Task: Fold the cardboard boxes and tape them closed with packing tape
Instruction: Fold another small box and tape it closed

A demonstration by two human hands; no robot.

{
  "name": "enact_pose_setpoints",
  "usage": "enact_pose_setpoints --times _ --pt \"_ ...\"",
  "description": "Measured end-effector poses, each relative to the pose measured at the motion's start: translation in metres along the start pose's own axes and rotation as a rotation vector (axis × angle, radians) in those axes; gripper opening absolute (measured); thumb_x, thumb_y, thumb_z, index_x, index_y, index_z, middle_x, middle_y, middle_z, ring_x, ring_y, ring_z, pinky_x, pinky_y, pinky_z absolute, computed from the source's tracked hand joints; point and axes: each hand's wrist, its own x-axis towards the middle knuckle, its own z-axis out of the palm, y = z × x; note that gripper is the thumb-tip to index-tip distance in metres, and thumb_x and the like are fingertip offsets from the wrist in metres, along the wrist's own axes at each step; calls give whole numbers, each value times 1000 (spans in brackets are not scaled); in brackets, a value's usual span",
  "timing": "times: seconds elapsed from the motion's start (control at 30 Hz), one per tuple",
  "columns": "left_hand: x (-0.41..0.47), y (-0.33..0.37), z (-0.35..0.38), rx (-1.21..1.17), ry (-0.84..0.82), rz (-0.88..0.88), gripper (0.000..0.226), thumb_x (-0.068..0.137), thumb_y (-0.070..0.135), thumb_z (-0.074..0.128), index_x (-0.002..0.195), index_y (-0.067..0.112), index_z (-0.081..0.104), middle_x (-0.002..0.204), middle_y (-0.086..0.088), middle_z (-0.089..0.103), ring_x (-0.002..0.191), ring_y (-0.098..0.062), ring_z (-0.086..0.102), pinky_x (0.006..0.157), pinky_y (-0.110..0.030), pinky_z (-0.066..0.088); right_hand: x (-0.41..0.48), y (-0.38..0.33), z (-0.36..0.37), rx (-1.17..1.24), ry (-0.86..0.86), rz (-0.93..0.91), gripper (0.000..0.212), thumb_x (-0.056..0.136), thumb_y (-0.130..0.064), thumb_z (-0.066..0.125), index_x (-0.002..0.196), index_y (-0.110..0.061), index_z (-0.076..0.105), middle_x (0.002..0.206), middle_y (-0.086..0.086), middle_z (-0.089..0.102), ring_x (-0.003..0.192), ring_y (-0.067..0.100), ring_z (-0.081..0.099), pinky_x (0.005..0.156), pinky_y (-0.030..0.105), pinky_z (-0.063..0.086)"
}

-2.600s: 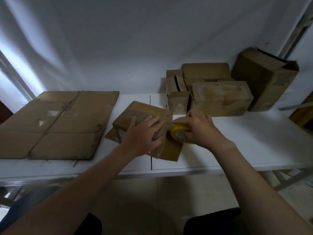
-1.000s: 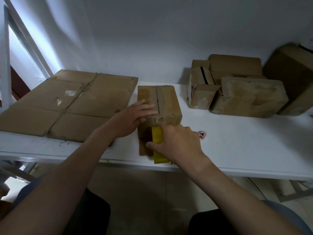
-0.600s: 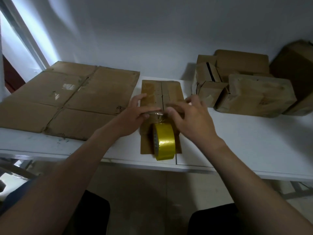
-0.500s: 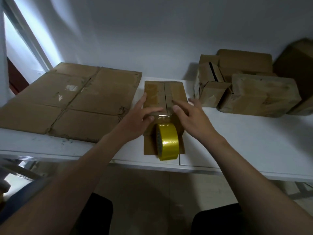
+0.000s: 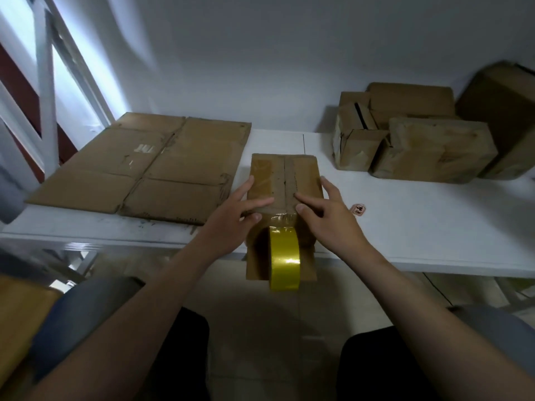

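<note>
A small brown cardboard box (image 5: 285, 175) stands at the white table's front edge, its two top flaps meeting at a centre seam. My left hand (image 5: 237, 215) rests on its near left top with straight fingers. My right hand (image 5: 327, 215) presses flat on the near right top. A yellow roll of packing tape (image 5: 283, 260) hangs in front of the box, its clear strip stuck over the near top edge between my hands. A loose flap sticks out under the roll.
A large flattened cardboard sheet (image 5: 144, 166) lies on the left of the table (image 5: 419, 224). Several folded boxes (image 5: 417, 140) are stacked at the back right against the wall. A small pink tag (image 5: 358, 210) lies right of my right hand.
My right hand let go of the tape roll, which now hangs from its strip. Both hands moved onto the box top and press there with flat fingers.
</note>
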Motion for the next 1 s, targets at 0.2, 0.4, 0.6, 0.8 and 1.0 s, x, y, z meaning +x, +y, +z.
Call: enact_pose_setpoints --times 0.2,0.4,0.6,0.8,1.0 --pt "-30 0 6 45 54 40 46 101 6 55 136 35 62 168 9 16 155 -15 14 124 -49 26 -35 -8 11 -176 21 -153 50 103 -41 52 151 -27 46 167 -15 19 147 12 35 116 39 38" --pt "-33 6 10 119 63 42 42 107 12 43 142 31 58 168 7 18 155 -18 15 124 -52 25 -30 -8 5 -387 -20 -186 50 104 -50 42 150 -30 44 163 -8 32 137 33 46 110 48 42" --pt "-27 14 9 115 34 2 45 108 10 39 147 28 53 168 1 18 155 -20 17 125 -47 24 -6 -20 3 -598 -92 -270 57 99 -68 17 149 -49 35 157 -9 41 142 36 29 111 61 33" --pt "-42 42 10 169 154 -289 35 102 30 53 137 26 47 135 -6 44 122 -23 49 96 -35 43 4 -18 5 -565 -99 -264 50 96 -69 36 138 -50 54 155 -16 42 140 29 28 93 47 50" --pt "-58 51 43 -479 -83 -590 56 93 54 57 131 33 21 117 3 57 107 -22 63 97 -51 54 8 -9 10 -618 -63 -398 72 87 -77 26 139 -40 57 157 -16 42 138 41 36 96 52 48"
